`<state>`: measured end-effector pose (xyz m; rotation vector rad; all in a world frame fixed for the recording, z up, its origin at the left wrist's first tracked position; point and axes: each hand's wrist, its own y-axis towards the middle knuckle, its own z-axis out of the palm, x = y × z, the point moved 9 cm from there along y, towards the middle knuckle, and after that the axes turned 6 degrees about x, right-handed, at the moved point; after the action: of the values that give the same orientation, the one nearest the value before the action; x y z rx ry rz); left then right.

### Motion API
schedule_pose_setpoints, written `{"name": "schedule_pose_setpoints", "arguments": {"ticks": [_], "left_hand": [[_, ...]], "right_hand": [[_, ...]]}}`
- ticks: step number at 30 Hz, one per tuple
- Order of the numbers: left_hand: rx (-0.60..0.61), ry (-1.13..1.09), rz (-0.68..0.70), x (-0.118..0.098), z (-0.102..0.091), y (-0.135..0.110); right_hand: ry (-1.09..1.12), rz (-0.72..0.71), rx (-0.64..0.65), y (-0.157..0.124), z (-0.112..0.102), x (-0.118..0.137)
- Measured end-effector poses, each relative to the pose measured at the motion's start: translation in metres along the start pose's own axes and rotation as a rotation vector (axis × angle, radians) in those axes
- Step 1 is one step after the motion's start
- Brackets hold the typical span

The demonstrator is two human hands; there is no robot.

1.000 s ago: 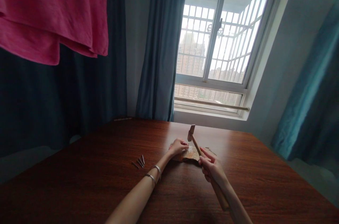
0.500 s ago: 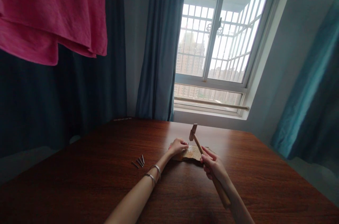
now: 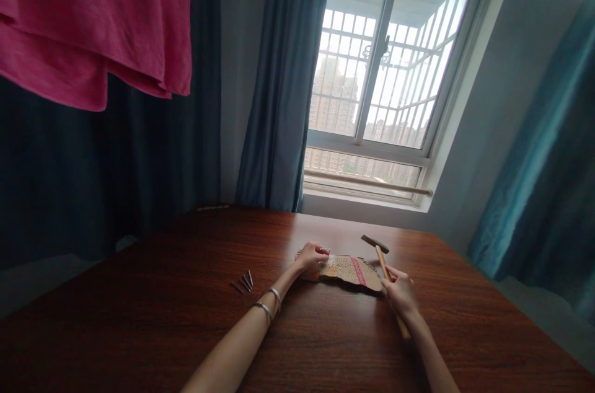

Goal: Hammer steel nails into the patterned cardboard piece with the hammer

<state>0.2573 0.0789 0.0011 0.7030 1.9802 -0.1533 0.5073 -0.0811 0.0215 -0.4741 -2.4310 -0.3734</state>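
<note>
A flat piece of patterned cardboard (image 3: 349,270) with a pink stripe lies on the dark wooden table (image 3: 162,318). My left hand (image 3: 312,255) rests on its left end, fingers curled as if pinching something small that I cannot make out. My right hand (image 3: 398,291) grips the wooden handle of a small hammer (image 3: 375,244) just right of the cardboard. The hammer head is low, near the cardboard's far right corner. Two bracelets sit on my left wrist.
Several loose nails (image 3: 243,284) lie on the table left of my left arm. A window (image 3: 372,77) with blue curtains is behind the table. A pink cloth (image 3: 93,15) hangs at the upper left.
My right hand has swung the hammer to the right and down, away from my left hand's fingers to the cardboard's right side. My left hand has stayed put.
</note>
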Motion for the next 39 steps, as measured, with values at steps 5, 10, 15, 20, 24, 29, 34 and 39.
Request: {"name": "schedule_pose_setpoints", "arguments": {"ticks": [5, 10, 15, 20, 24, 29, 34, 39], "left_hand": [[-0.011, -0.07, -0.027, 0.008, 0.002, 0.002], [-0.027, -0.065, -0.005, 0.01, 0.002, 0.003], [-0.045, -0.06, -0.004, 0.005, -0.001, 0.0], [-0.046, -0.02, -0.003, -0.001, -0.003, -0.004], [-0.049, -0.013, 0.011, -0.006, -0.004, -0.005], [-0.04, -0.005, -0.004, -0.002, -0.003, -0.004], [-0.018, 0.017, -0.01, 0.004, 0.0, -0.001], [-0.025, 0.029, -0.009, 0.002, -0.001, -0.002]], "right_hand": [[-0.132, -0.046, 0.035, 0.005, -0.003, -0.013], [-0.188, -0.055, 0.031, 0.001, -0.008, -0.01], [-0.254, -0.052, 0.046, -0.003, -0.008, -0.007], [-0.38, 0.032, 0.05, -0.005, -0.01, -0.009], [-0.48, 0.084, 0.05, -0.008, -0.012, -0.009], [-0.505, 0.118, 0.052, -0.01, -0.012, -0.013], [-0.51, 0.188, 0.081, -0.01, -0.011, -0.022], [-0.553, 0.201, 0.07, -0.009, -0.004, -0.022]]}}
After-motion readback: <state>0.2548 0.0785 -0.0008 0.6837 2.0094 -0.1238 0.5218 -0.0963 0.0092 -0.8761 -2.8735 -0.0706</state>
